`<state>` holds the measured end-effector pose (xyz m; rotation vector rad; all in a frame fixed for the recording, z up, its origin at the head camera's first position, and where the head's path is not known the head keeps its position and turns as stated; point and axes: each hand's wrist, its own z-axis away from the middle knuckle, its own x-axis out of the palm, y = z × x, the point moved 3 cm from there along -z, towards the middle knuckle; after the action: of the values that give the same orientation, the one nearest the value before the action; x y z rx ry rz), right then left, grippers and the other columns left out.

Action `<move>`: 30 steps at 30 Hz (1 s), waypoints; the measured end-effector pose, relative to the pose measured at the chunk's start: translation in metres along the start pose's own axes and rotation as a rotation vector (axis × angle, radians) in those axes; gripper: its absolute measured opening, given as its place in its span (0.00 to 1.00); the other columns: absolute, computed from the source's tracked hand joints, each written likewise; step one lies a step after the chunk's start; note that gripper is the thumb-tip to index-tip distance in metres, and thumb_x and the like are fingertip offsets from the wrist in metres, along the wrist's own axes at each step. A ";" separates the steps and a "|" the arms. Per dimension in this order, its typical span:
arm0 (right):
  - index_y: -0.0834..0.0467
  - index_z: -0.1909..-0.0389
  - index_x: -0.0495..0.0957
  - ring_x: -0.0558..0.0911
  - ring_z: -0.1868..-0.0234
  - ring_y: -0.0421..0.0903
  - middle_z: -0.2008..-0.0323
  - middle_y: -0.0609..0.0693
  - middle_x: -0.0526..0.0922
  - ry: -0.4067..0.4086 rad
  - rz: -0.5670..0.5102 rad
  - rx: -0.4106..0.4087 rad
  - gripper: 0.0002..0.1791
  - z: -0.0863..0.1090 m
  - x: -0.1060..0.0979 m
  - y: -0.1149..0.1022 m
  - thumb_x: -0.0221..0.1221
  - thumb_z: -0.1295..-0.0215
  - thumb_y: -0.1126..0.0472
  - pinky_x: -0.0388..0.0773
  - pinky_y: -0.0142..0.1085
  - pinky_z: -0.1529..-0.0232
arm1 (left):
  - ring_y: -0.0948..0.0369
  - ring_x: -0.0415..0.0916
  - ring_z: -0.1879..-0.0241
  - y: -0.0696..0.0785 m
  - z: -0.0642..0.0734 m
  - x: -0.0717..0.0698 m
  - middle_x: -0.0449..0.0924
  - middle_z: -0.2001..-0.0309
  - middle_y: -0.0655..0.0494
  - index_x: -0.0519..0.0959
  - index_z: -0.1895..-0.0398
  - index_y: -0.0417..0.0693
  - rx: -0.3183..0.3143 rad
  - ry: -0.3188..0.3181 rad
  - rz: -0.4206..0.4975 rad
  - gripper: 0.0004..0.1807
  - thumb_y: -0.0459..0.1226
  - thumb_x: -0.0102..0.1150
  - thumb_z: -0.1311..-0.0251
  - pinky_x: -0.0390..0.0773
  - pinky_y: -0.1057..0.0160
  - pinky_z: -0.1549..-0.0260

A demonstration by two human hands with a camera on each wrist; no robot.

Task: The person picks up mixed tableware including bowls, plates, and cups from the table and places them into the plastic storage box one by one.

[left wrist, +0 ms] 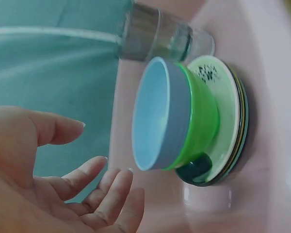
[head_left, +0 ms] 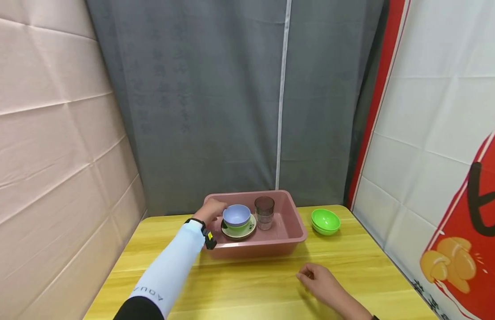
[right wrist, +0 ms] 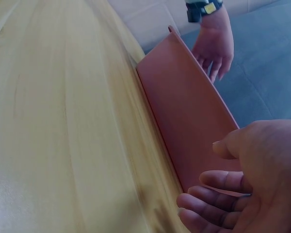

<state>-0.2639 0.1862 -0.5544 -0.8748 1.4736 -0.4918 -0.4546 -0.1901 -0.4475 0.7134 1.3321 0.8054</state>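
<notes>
A pink plastic basin holds a stack: a blue bowl inside a green bowl, on patterned plates. Beside the stack stands a tinted drinking glass, apparently set in a clearer one. My left hand hovers over the basin's left side, just beside the blue bowl. Its thumb and fingers are spread in the left wrist view, holding nothing and apart from the bowl. My right hand hangs loosely curled above the table, in front of the basin's right corner, with nothing in it.
Two nested bright green bowls sit on the wooden table right of the basin. A grey curtain hangs behind the table. Cloth panels flank it on the left and right.
</notes>
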 end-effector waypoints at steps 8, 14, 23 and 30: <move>0.55 0.59 0.85 0.79 0.71 0.38 0.69 0.43 0.83 0.021 0.002 -0.008 0.08 -0.004 0.000 -0.004 0.69 0.23 0.55 0.78 0.35 0.68 | 0.50 0.80 0.48 -0.005 0.058 -0.020 0.84 0.48 0.47 0.86 0.51 0.43 0.097 0.028 0.018 0.14 0.45 0.62 0.23 0.82 0.49 0.44; 0.53 0.61 0.85 0.77 0.69 0.37 0.69 0.42 0.82 0.055 0.045 -0.016 0.06 -0.008 -0.001 -0.006 0.70 0.24 0.56 0.78 0.35 0.65 | 0.55 0.80 0.55 -0.025 0.126 -0.018 0.85 0.51 0.50 0.86 0.46 0.43 0.205 0.027 0.056 0.11 0.40 0.65 0.23 0.82 0.58 0.56; 0.54 0.60 0.86 0.78 0.67 0.39 0.68 0.42 0.83 0.067 0.057 0.029 0.06 -0.015 -0.006 -0.006 0.70 0.23 0.56 0.78 0.35 0.65 | 0.57 0.82 0.50 -0.085 0.181 -0.004 0.87 0.52 0.57 0.87 0.49 0.48 0.244 0.092 0.040 0.08 0.40 0.70 0.24 0.84 0.56 0.57; 0.54 0.61 0.86 0.78 0.69 0.38 0.69 0.42 0.83 0.067 0.046 0.019 0.05 -0.016 -0.007 -0.007 0.70 0.24 0.57 0.78 0.35 0.65 | 0.58 0.81 0.55 -0.122 0.188 0.011 0.87 0.53 0.54 0.86 0.47 0.40 0.235 0.058 0.072 0.12 0.39 0.69 0.24 0.83 0.59 0.58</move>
<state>-0.2784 0.1837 -0.5426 -0.8145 1.5444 -0.5043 -0.2553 -0.2472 -0.5340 0.9341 1.4753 0.7379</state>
